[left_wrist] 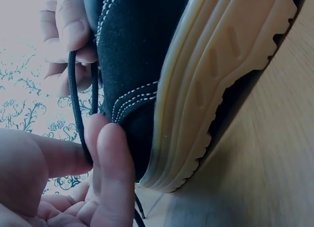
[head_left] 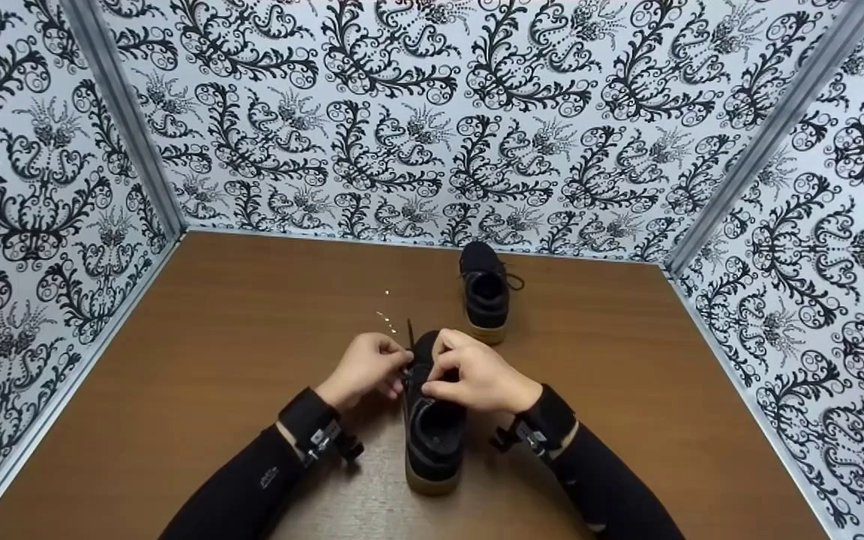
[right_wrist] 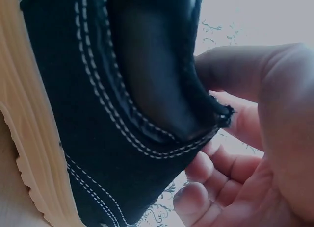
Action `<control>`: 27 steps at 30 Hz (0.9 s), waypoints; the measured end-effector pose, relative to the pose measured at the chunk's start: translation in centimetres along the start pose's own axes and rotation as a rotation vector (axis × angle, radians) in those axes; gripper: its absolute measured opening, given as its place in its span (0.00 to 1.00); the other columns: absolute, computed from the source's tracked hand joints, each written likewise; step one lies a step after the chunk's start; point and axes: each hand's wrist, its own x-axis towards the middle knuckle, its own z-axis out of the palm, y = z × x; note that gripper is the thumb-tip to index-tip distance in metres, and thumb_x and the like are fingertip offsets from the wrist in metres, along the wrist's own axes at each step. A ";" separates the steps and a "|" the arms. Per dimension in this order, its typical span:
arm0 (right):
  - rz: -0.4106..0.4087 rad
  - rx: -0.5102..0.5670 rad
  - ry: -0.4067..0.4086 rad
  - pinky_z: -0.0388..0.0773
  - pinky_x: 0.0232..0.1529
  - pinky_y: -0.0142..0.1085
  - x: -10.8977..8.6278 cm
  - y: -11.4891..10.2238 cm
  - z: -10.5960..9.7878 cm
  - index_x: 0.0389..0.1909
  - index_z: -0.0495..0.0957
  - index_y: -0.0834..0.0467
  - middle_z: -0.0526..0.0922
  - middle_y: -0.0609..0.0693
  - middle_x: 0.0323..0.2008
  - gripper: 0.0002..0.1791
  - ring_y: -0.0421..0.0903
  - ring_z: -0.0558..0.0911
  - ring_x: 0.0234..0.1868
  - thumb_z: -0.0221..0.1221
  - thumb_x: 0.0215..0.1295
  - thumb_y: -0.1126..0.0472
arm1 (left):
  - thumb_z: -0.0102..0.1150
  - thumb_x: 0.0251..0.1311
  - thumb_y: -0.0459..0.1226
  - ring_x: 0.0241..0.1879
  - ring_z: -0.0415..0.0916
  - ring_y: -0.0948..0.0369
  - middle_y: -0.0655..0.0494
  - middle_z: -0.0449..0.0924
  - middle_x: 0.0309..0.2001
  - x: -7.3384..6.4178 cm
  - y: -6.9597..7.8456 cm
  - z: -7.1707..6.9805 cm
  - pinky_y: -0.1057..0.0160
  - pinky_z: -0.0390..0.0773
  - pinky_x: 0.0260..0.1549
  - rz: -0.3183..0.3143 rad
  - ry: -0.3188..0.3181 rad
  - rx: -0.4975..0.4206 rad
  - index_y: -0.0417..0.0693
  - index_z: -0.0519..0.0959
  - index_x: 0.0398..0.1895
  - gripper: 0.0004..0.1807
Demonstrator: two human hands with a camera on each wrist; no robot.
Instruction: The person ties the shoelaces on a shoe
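A black low shoe (head_left: 436, 457) with a tan sole and white stitching stands on the table, its toe pointing away from me. Over its lacing, my left hand (head_left: 364, 369) pinches a black shoelace (left_wrist: 75, 97) between thumb and fingers. My right hand (head_left: 481, 376), across the shoe's opening, grips another stretch of that lace, which forms a loop between both hands in the left wrist view. A lace end (left_wrist: 140, 207) hangs below the left fingers. In the right wrist view, the right thumb and fingers are close around the tongue (right_wrist: 223, 115); the lace there is hidden.
A second black shoe (head_left: 486, 300) stands farther back, slightly right, with a lace loop out to its right side. Patterned panels (head_left: 417, 135) enclose the brown table (head_left: 252, 300) at the back and sides. Small bright specks (head_left: 385, 319) show left of the nearer shoe's toe.
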 end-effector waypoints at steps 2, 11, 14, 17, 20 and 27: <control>0.004 0.002 0.007 0.78 0.48 0.37 0.0 -0.1 0.0 0.33 0.93 0.55 0.75 0.47 0.39 0.05 0.44 0.77 0.44 0.77 0.68 0.60 | 0.63 0.78 0.35 0.17 0.82 0.61 0.49 0.83 0.25 0.1 0.0 -0.2 0.63 0.85 0.17 -0.005 -0.008 0.003 0.31 0.85 0.40 0.12; 0.028 -0.007 0.003 0.77 0.43 0.36 0.1 0.1 0.1 0.31 0.90 0.53 0.74 0.45 0.34 0.08 0.42 0.77 0.39 0.76 0.69 0.59 | 0.59 0.81 0.36 0.16 0.80 0.61 0.45 0.85 0.27 0.2 0.4 -1.2 0.63 0.82 0.14 -0.047 0.018 0.029 0.31 0.83 0.38 0.15; 0.035 -0.004 0.004 0.78 0.42 0.35 0.1 0.2 0.1 0.31 0.90 0.53 0.74 0.44 0.33 0.07 0.41 0.77 0.38 0.76 0.70 0.59 | 0.60 0.80 0.34 0.16 0.78 0.60 0.41 0.85 0.29 0.3 0.3 -1.4 0.63 0.81 0.14 -0.039 0.045 0.065 0.32 0.82 0.39 0.12; 0.043 0.004 0.008 0.77 0.42 0.35 0.0 0.2 0.1 0.31 0.90 0.53 0.74 0.44 0.32 0.08 0.41 0.77 0.37 0.76 0.70 0.59 | 0.61 0.78 0.32 0.17 0.78 0.60 0.42 0.84 0.30 0.4 0.2 -1.5 0.63 0.80 0.13 -0.001 0.072 0.123 0.35 0.83 0.41 0.07; 0.051 0.015 0.011 0.77 0.42 0.35 0.1 0.3 0.1 0.31 0.90 0.53 0.74 0.44 0.32 0.08 0.41 0.77 0.37 0.75 0.71 0.59 | 0.62 0.77 0.29 0.18 0.77 0.60 0.43 0.84 0.30 0.4 -0.1 -1.6 0.63 0.79 0.14 0.068 0.082 0.215 0.34 0.83 0.47 0.04; 0.078 0.033 0.012 0.77 0.41 0.34 0.1 0.4 0.1 0.32 0.91 0.53 0.76 0.44 0.31 0.07 0.41 0.78 0.37 0.75 0.72 0.59 | 0.63 0.74 0.25 0.22 0.84 0.57 0.43 0.90 0.40 0.3 -0.3 -1.7 0.60 0.83 0.18 0.109 0.027 0.346 0.31 0.84 0.57 0.12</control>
